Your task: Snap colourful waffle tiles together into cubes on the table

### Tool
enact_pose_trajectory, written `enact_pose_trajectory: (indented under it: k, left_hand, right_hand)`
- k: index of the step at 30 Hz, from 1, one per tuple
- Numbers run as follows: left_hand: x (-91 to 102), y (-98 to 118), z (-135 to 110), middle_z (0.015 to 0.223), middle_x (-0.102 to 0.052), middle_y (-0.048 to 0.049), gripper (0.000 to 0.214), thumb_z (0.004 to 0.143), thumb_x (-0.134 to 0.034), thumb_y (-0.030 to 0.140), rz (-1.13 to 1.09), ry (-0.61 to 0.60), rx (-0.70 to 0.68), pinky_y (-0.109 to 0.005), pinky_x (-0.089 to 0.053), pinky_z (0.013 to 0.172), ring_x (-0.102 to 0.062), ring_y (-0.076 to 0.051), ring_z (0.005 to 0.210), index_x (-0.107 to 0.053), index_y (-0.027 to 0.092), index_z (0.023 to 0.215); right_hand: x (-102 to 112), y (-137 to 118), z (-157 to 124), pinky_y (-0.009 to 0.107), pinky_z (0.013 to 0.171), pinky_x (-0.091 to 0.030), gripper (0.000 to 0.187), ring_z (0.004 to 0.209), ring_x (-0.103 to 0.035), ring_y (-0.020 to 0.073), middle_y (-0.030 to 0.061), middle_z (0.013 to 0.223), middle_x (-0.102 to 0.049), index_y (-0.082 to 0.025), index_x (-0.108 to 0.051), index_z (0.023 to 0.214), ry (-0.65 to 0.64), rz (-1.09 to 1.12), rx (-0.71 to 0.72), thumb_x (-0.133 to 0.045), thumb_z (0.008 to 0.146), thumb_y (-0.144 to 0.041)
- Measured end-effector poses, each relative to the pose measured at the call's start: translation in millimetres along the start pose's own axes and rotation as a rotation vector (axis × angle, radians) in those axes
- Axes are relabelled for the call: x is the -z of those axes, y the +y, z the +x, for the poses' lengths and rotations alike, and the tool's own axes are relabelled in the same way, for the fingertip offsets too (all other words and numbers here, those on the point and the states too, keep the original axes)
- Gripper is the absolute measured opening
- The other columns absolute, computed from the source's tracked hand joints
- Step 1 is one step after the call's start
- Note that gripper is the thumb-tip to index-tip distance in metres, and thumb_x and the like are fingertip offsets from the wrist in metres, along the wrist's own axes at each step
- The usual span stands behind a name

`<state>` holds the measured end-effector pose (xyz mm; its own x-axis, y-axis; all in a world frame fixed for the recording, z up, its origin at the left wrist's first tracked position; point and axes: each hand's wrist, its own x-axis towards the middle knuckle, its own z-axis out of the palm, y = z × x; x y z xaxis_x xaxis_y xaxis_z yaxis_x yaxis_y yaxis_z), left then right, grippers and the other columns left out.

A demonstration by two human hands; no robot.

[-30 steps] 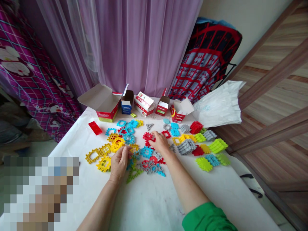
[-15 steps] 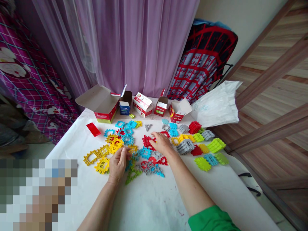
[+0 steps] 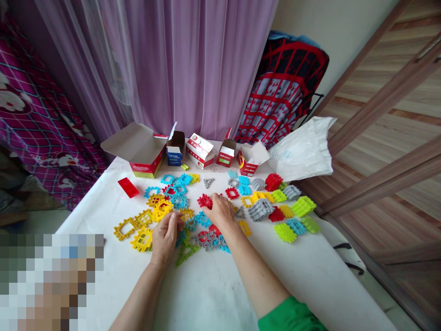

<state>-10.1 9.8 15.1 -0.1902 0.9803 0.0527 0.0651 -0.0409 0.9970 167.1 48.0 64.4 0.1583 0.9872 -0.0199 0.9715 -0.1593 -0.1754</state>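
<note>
My right hand point(image 3: 222, 212) is closed at the thumb and fingers around the edge of some red interlocking building pieces point(image 3: 205, 201) in the middle of the table. My left hand point(image 3: 166, 235) is held in a pinch just right of the yellow building pieces point(image 3: 161, 210); whatever its fingertips hold is hidden. Blue pieces point(image 3: 203, 219) lie between the two hands. Close to my left wrist is a green triangular piece point(image 3: 187, 252). Grey and red round-holed pieces point(image 3: 204, 237) lie in front of my right hand, partly covered by the forearm.
Along the back stand a large open box point(image 3: 148, 169), a blue box point(image 3: 174, 158), and several red-and-white boxes point(image 3: 200, 151). A white bag point(image 3: 301, 151) lies at the back right. Stacked pieces sorted by colour, including grey ones point(image 3: 261, 209), fill the right side. A red tray point(image 3: 128, 187) is at left.
My right hand has shifted slightly left and closer over the red pieces, uncovering a red frame piece behind it and yellow pieces beside its wrist. My left hand stays nearly in place. The view has shifted slightly.
</note>
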Motion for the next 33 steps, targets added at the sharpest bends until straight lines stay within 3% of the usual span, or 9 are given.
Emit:
enact_pose_trajectory:
  k: [5, 12, 17, 26, 33]
  left_hand:
    - [0.1, 1, 1, 0.062, -0.065, -0.0019, 0.058, 0.08, -0.052, 0.072, 0.041, -0.007, -0.031, -0.024, -0.042, 0.047, -0.056, -0.014, 0.052, -0.071, 0.018, 0.086]
    - [0.3, -1, 0, 0.064, -0.065, -0.002, 0.058, 0.081, -0.051, 0.072, 0.039, -0.015, -0.014, -0.023, -0.041, 0.046, -0.056, -0.014, 0.053, -0.071, 0.018, 0.089]
    - [0.0, 1, 0, 0.063, -0.065, -0.0016, 0.06, 0.079, -0.052, 0.074, 0.032, -0.011, 0.002, -0.023, -0.041, 0.046, -0.054, -0.013, 0.051, -0.071, 0.018, 0.088]
    - [1.1, 4, 1, 0.063, -0.067, -0.0027, 0.059, 0.078, -0.054, 0.073, 0.049, -0.003, -0.024, -0.023, -0.042, 0.045, -0.058, -0.014, 0.053, -0.071, 0.018, 0.085]
    - [1.9, 12, 2, 0.062, -0.068, -0.0026, 0.06, 0.074, -0.056, 0.074, 0.115, 0.02, -0.026, -0.023, -0.044, 0.045, -0.06, -0.015, 0.053, -0.072, 0.018, 0.084]
  right_hand:
    - [-1, -4, 1, 0.038, 0.091, -0.045, 0.044, 0.112, -0.06, 0.0288, 0.0155, 0.117, -0.067, -0.016, -0.06, 0.116, -0.002, 0.014, -0.028, -0.062, 0.085, -0.048]
    - [2, -10, 9, 0.037, 0.086, -0.047, 0.04, 0.107, -0.064, 0.029, 0.0159, 0.114, -0.07, -0.016, -0.059, 0.117, -0.033, -0.013, -0.042, -0.065, 0.085, -0.039]
    - [0, -5, 4, 0.034, 0.087, -0.047, 0.041, 0.106, -0.065, 0.026, 0.013, 0.111, -0.071, -0.018, -0.057, 0.12, 0.061, 0.01, -0.002, -0.065, 0.086, -0.039]
    - [12, 13, -26, 0.032, 0.089, -0.047, 0.049, 0.105, -0.066, 0.0239, 0.0087, 0.108, -0.072, -0.021, -0.053, 0.127, 0.177, 0.109, -0.017, -0.066, 0.085, -0.043]
    - [5, 31, -62, 0.031, 0.089, -0.049, 0.048, 0.101, -0.068, 0.0217, 0.0068, 0.11, -0.073, -0.022, -0.057, 0.121, 0.207, 0.228, -0.002, -0.07, 0.08, -0.042]
